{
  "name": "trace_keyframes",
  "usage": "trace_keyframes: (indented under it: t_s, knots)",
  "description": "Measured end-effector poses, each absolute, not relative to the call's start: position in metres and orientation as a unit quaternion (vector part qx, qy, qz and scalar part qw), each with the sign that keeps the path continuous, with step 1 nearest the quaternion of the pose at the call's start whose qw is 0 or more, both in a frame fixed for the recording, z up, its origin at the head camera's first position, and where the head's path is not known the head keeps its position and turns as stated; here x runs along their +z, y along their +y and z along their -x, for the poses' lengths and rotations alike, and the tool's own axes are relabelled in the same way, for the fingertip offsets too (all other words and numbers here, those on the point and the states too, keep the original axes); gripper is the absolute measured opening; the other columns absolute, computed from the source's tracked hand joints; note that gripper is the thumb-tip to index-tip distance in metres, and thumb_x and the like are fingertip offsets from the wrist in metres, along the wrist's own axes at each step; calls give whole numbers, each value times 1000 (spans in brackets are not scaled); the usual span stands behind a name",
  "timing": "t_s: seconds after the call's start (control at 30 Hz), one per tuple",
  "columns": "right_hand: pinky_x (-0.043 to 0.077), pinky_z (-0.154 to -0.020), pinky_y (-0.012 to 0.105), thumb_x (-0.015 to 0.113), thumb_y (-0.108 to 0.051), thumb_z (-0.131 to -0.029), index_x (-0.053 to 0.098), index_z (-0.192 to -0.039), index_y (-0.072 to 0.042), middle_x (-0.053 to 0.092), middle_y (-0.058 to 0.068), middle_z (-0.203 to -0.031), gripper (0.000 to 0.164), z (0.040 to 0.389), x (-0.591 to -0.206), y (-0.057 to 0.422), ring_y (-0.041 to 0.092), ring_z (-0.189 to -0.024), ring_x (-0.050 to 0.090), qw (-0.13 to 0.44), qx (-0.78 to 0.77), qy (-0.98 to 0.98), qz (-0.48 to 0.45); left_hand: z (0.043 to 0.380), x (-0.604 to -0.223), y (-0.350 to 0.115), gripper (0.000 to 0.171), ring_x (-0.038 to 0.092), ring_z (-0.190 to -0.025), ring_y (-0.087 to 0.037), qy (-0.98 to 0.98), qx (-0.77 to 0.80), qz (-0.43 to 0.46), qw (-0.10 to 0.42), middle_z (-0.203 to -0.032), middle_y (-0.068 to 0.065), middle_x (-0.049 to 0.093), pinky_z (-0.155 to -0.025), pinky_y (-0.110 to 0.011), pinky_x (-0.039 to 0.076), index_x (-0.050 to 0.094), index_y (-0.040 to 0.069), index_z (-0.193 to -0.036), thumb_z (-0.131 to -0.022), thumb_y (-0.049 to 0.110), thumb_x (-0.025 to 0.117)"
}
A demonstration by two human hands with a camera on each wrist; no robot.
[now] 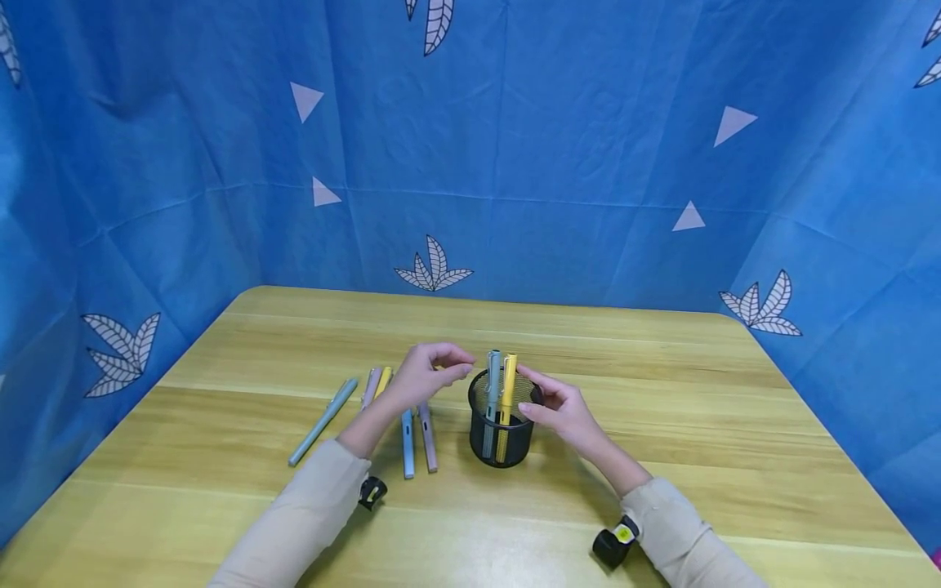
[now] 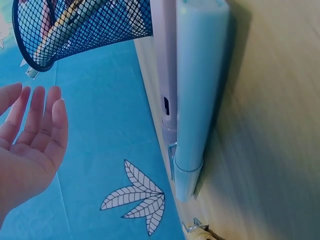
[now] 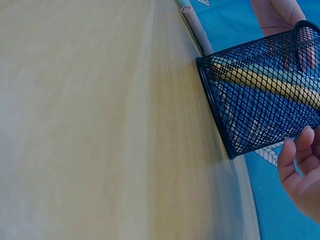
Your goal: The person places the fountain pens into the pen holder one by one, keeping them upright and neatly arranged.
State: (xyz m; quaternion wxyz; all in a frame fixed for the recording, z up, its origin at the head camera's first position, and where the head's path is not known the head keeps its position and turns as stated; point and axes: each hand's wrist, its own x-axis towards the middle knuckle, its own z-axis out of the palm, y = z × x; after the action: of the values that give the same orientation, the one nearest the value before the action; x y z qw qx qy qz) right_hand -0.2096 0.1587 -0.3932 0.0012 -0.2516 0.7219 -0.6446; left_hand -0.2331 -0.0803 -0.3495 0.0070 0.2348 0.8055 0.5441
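Note:
A black mesh pen holder (image 1: 501, 445) stands upright on the table, with a teal pen (image 1: 492, 384) and a yellow pen (image 1: 510, 380) inside. My right hand (image 1: 564, 412) holds its right side, thumb at the front rim and index finger toward the back. Left of the rim hovers my left hand (image 1: 426, 377), its fingers loosely bent with nothing between them; the left wrist view shows its palm bare. Beneath and beside the left forearm lie a light blue pen (image 1: 408, 445), a light purple pen (image 1: 427, 441), another purple pen (image 1: 371, 387) and a yellow pen (image 1: 385, 379), partly hidden.
Farther left, a teal pen (image 1: 323, 422) lies slanted on the wooden table (image 1: 662, 367). A blue patterned curtain (image 1: 559, 163) hangs behind the table and along both sides. Black wrist cameras sit under both sleeves, the right one (image 1: 612, 549) close to the tabletop.

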Motion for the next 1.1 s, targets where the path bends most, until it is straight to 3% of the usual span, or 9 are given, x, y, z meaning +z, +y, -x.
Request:
trace_keyframes:
  t_s: [0.3,0.47,0.6,0.77,0.87,0.93,1.03,1.1]
  knots:
    - [40,-53,18,59,5,-80,42,-128,8,48,17,-95,51,209,-394,158,6,-60,41,5,-648,721,246,235,-351,-88,20,55,-82,-39,796,555,-237,40,-84,-12,62,-70,-51,47,62,-3,-99,-86,11,59]
    - [40,-54,17,60,5,-80,42,-128,7,46,25,-114,51,209,-393,158,6,-61,41,5,-649,721,242,234,-352,-92,18,55,-82,-40,797,556,-233,38,-81,-4,62,-70,-49,48,63,-1,-98,-86,13,59]
    - [39,-53,18,60,4,-81,43,-128,6,49,18,-101,51,208,-392,159,6,-60,40,6,-645,726,239,234,-352,-96,16,56,-81,-39,799,557,-223,36,-81,-4,63,-70,-49,48,64,1,-97,-87,13,59]
    - [38,-52,17,59,4,-81,42,-128,6,38,6,-75,51,209,-392,159,6,-59,39,7,-640,729,242,234,-351,-101,18,58,-79,-31,806,550,-216,36,-83,-5,63,-69,-45,49,64,0,-99,-87,12,59]
    - [39,-52,17,59,5,-81,42,-128,6,41,7,-79,51,208,-392,159,6,-60,39,6,-641,728,243,231,-348,-104,18,58,-79,-31,806,550,-215,39,-84,-7,62,-68,-43,50,62,-3,-100,-87,9,57]
    - [40,-53,18,60,4,-81,43,-128,6,50,13,-93,51,208,-392,159,6,-62,42,5,-643,727,243,227,-342,-104,17,58,-79,-34,804,552,-218,41,-85,-9,62,-68,-45,49,61,-6,-99,-88,6,56]
    - [40,-54,18,60,4,-81,43,-129,5,49,18,-106,51,208,-392,159,7,-63,43,6,-644,726,241,219,-332,-105,16,57,-80,-38,801,555,-219,43,-86,-12,62,-69,-50,47,60,-9,-99,-88,2,55]
    - [40,-54,18,60,4,-81,43,-129,6,49,18,-100,51,208,-393,159,6,-63,42,6,-643,726,242,215,-327,-106,16,57,-79,-37,800,555,-222,43,-86,-14,62,-70,-51,46,60,-10,-98,-88,1,54]
